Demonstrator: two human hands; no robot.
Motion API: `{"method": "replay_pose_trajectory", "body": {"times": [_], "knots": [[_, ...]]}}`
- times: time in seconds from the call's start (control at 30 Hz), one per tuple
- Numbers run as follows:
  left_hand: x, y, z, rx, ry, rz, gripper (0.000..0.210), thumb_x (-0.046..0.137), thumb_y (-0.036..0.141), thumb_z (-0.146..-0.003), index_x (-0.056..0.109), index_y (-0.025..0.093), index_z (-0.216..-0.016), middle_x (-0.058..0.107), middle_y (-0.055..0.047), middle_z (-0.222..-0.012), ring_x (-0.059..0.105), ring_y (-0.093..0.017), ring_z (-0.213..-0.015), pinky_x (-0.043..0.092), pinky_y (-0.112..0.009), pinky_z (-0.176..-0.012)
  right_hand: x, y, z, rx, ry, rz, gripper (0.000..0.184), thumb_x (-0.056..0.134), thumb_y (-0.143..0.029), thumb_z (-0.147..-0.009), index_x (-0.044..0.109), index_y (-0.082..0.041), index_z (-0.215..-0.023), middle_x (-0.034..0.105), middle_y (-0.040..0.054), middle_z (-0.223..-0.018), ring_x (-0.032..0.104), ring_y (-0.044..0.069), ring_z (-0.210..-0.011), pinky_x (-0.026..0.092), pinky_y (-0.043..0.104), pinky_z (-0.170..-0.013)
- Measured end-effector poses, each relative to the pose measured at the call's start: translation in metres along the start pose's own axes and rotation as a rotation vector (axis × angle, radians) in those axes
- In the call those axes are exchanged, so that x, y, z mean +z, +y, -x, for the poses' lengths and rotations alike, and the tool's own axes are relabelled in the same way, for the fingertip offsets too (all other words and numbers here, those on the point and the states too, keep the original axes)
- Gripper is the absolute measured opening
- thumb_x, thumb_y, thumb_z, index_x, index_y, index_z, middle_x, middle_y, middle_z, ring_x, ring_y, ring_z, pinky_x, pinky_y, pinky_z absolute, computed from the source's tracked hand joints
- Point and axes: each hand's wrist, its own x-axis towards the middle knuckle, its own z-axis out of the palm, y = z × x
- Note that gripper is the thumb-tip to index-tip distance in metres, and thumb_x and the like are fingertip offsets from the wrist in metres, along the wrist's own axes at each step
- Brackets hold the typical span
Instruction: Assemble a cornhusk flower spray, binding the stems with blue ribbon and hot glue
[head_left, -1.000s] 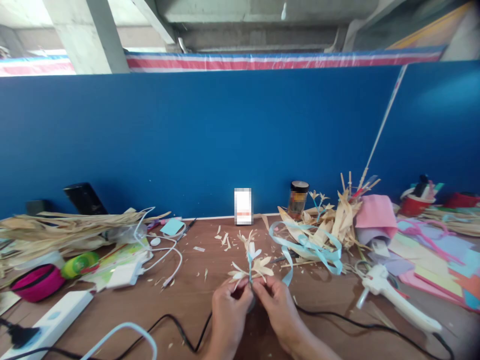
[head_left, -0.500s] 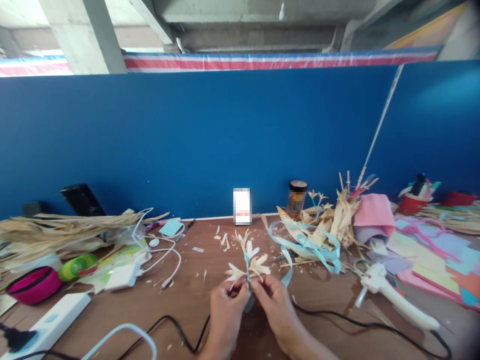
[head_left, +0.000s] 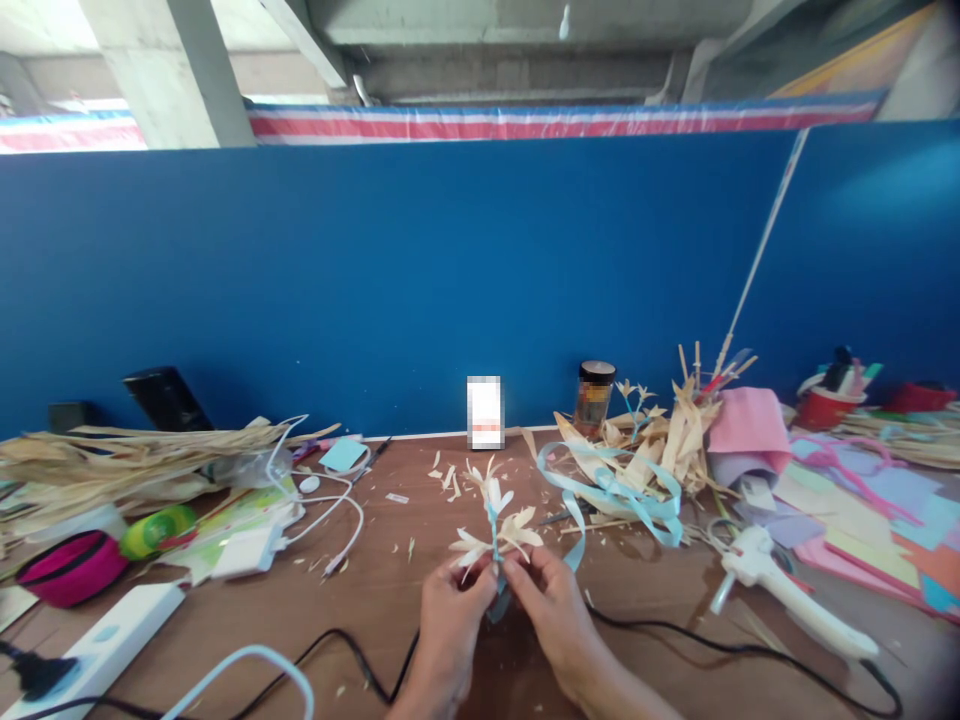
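Note:
A handmade flower spray (head_left: 493, 515) with pale, husk-like petals and a light blue wrapped stem stands upright between my hands at the near middle of the table. My left hand (head_left: 456, 605) pinches the stem low down from the left. From the right, my right hand (head_left: 545, 603) has thumb and fingers closed at the same spot. A bit of light blue ribbon (head_left: 498, 603) hangs below the fingertips. The exact grip on the stem is partly hidden by the fingers.
A white glue gun (head_left: 795, 590) with a black cord lies right. Behind it are blue ribbon (head_left: 626, 487), dried husks (head_left: 686, 435) and coloured paper sheets (head_left: 847, 510). On the left are a power strip (head_left: 101, 645), white cables and a husk pile (head_left: 142, 460). A blue partition (head_left: 375, 280) stands behind.
Both hands stay at the stem with hardly any shift. The flower spray has tilted very slightly, and the blue ribbon end below the fingers shows a little differently.

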Motion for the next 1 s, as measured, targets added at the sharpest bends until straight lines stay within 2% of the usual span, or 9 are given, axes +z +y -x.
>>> {"method": "replay_pose_trajectory", "body": {"times": [0.23,0.5,0.67,0.87,1.0], "knots": [[-0.0008,-0.0007,-0.0016,-0.006,0.013,-0.003,0.024,0.070,0.029,-0.060,0.069,0.010,-0.074,0.062,-0.003,-0.060,0.053,-0.012,-0.056,0.042,-0.021,-0.052,0.0006,-0.0030,-0.0006,-0.007,-0.014,-0.020,0.024,0.061,-0.039,-0.072,0.058,-0.015,-0.073,0.058,0.0001,-0.065,0.050,0.013,-0.059,0.040,0.023,-0.056],[0.0000,-0.0005,-0.0010,-0.084,0.015,0.128,0.024,0.074,0.031,-0.057,0.066,0.011,-0.067,0.059,-0.001,-0.057,0.051,-0.010,-0.053,0.042,-0.020,-0.051,0.0014,-0.0048,0.0001,-0.028,-0.049,-0.069,0.024,0.057,-0.040,-0.075,0.057,-0.016,-0.073,0.058,0.0001,-0.065,0.051,0.013,-0.058,0.040,0.023,-0.056],[-0.0016,-0.0022,-0.0009,-0.095,-0.032,0.159,0.022,0.073,0.029,-0.058,0.068,0.012,-0.070,0.060,-0.002,-0.061,0.052,-0.009,-0.055,0.043,-0.020,-0.054,0.0004,-0.0030,-0.0007,-0.030,-0.039,-0.041,0.025,0.057,-0.041,-0.076,0.056,-0.016,-0.072,0.059,-0.0004,-0.065,0.051,0.012,-0.058,0.040,0.023,-0.056],[-0.0013,-0.0040,-0.0015,-0.117,0.012,0.159,0.027,0.076,0.031,-0.052,0.069,0.010,-0.069,0.062,-0.003,-0.060,0.052,-0.010,-0.055,0.042,-0.019,-0.053,-0.0012,0.0024,-0.0012,-0.038,-0.041,-0.004,0.022,0.057,-0.037,-0.077,0.055,-0.015,-0.075,0.058,0.0008,-0.066,0.051,0.012,-0.059,0.040,0.023,-0.057],[-0.0011,-0.0032,-0.0013,-0.118,-0.006,0.166,0.028,0.076,0.030,-0.052,0.070,0.011,-0.072,0.062,-0.003,-0.060,0.052,-0.010,-0.055,0.041,-0.019,-0.053,-0.0007,0.0033,-0.0019,-0.037,-0.037,-0.009,0.021,0.057,-0.035,-0.077,0.055,-0.014,-0.075,0.057,0.0009,-0.066,0.051,0.012,-0.059,0.040,0.023,-0.057]]}}
